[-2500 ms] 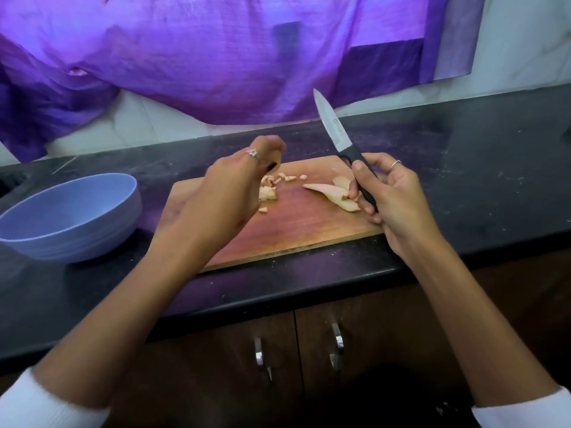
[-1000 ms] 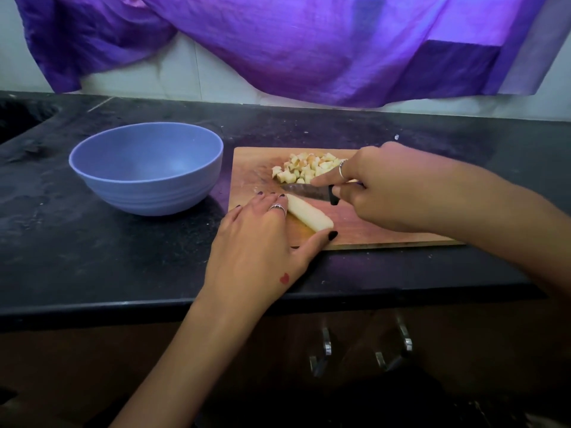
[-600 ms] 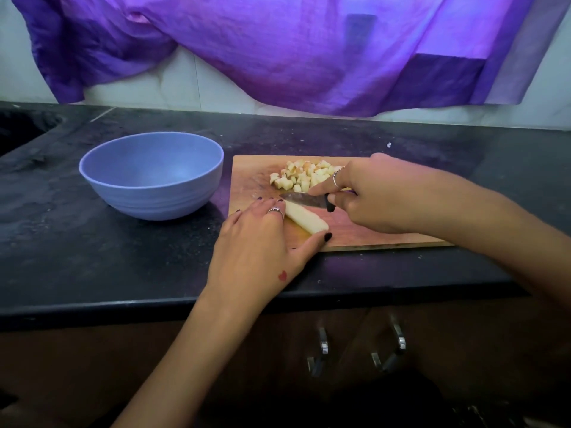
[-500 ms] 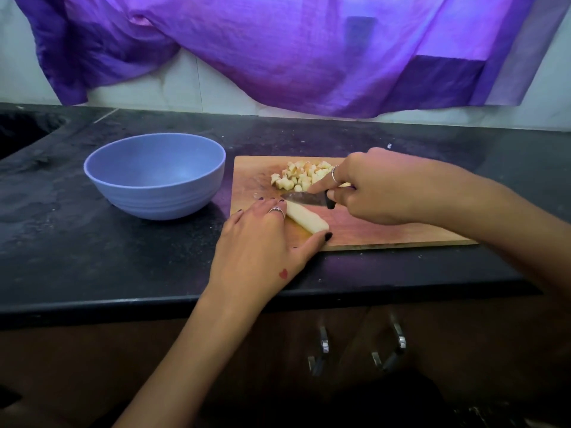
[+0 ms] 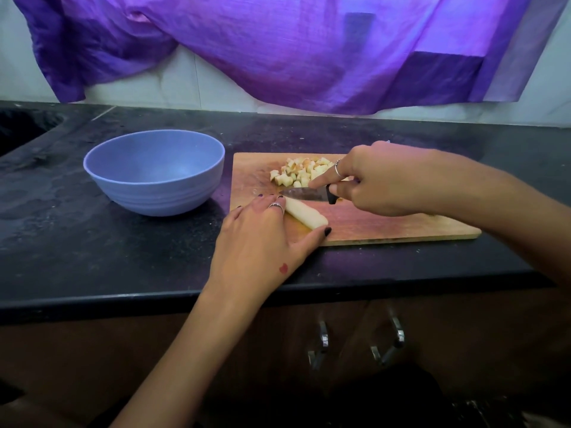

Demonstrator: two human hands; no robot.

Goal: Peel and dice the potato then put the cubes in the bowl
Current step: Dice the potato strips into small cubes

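A wooden cutting board (image 5: 386, 225) lies on the black counter. On it a peeled potato strip (image 5: 306, 216) lies slantwise, and my left hand (image 5: 262, 239) holds its left end between fingers and thumb. My right hand (image 5: 380, 180) grips a black-handled knife (image 5: 304, 194), forefinger along the spine, blade pointing left just beyond the strip. A pile of potato cubes (image 5: 301, 174) sits at the board's far side. The blue bowl (image 5: 154, 171) stands left of the board with nothing visible inside.
A purple cloth (image 5: 293, 47) hangs on the tiled wall behind the counter. A dark sink recess (image 5: 21, 128) lies at the far left. Below the counter edge are wooden cabinet doors with metal handles (image 5: 321, 344).
Since 2.5 s ago the view shifted and the cube pile grew. Over the last second my hands stay nearly still; the knife blade hovers beside the strip that my left hand holds.
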